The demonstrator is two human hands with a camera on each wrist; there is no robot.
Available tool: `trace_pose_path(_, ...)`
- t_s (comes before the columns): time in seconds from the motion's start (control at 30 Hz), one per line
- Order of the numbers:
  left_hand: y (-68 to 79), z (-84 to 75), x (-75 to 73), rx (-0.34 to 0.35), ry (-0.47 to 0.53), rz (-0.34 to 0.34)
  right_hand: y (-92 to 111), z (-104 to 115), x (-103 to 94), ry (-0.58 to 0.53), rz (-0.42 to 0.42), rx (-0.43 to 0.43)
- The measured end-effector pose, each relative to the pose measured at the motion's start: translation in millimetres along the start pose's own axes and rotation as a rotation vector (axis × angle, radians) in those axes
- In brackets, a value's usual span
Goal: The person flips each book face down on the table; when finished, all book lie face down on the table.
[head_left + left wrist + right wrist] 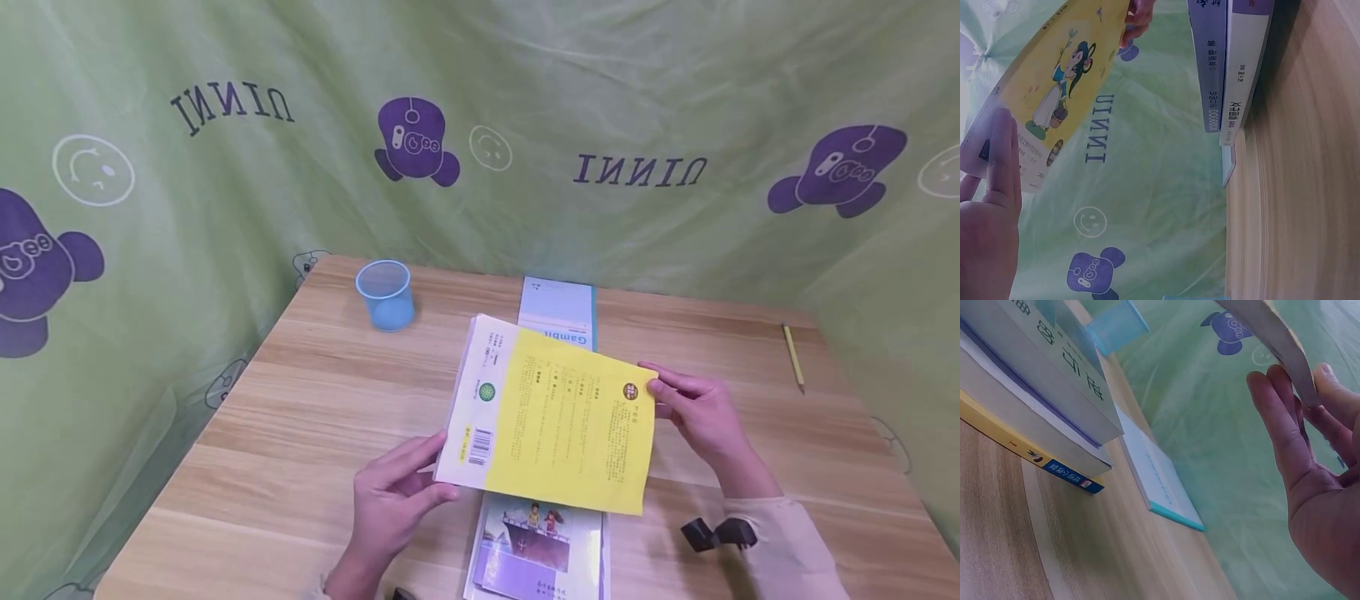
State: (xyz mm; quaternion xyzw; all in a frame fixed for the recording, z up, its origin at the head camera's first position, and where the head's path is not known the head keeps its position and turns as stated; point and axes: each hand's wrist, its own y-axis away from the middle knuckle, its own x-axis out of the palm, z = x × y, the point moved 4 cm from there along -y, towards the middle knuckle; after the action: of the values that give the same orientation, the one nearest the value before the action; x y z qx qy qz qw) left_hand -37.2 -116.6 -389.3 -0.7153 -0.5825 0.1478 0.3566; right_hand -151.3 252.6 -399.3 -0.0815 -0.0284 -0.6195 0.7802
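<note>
Both hands hold a yellow and white book (570, 417) above the table, its barcoded side facing up in the head view. At its lower left corner, my left hand (390, 500) grips the white edge between thumb and fingers. The right hand (701, 408) pinches the opposite, upper right corner. The left wrist view shows the book's other side (1054, 81), with a drawn figure carrying a basket. Beneath it lies a stack of books (536, 542), the top one picturing a ship; the held book partly covers the stack. A pale blue pad marked "Gambit" (557, 308) lies behind, partly hidden.
A blue cup-shaped holder (386, 300) stands at the table's back left. Far to the right lies a yellow pencil (792, 358). A green printed curtain (517, 225) hangs behind the wooden table (300, 467). Near the right sleeve is a black object (716, 533).
</note>
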Motion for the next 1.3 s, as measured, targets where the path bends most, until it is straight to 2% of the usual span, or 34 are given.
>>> trace_pose_path(0.23, -1.3, 1.7, -3.0, -0.04, -0.002, -0.025, 0.9, -0.2, -0.7, -0.036, 0.029, 0.027)
trace_pose_path(0.37, 0.3, 3.0, -5.7, -0.085, -0.038, -0.069, 2.5, 0.4, -0.4, -0.039, 0.041, 0.027)
trace_pose_path(0.57, 2.8, 7.2, -10.1, -0.122, 0.006, -0.106, 4.1, -0.1, -0.1, -0.063, 0.054, 0.023)
trace_pose_path(0.77, 2.9, 11.2, -15.2, -0.159, 0.055, -0.137, 5.1, -0.2, 0.9, -0.133, 0.14, -0.043)
trace_pose_path(0.97, 1.5, 13.4, -18.8, -0.158, 0.088, -0.152, 5.5, 1.6, 4.3, -0.213, 0.237, -0.129)
trace_pose_path(1.1, 1.7, 14.1, -20.3, -0.191, 0.091, -0.188, 5.1, 4.1, 7.1, -0.264, 0.299, -0.173)
trace_pose_path(1.3, 2.8, 14.0, -21.3, -0.235, 0.074, -0.228, 5.2, 4.3, 8.1, -0.25, 0.311, -0.175)
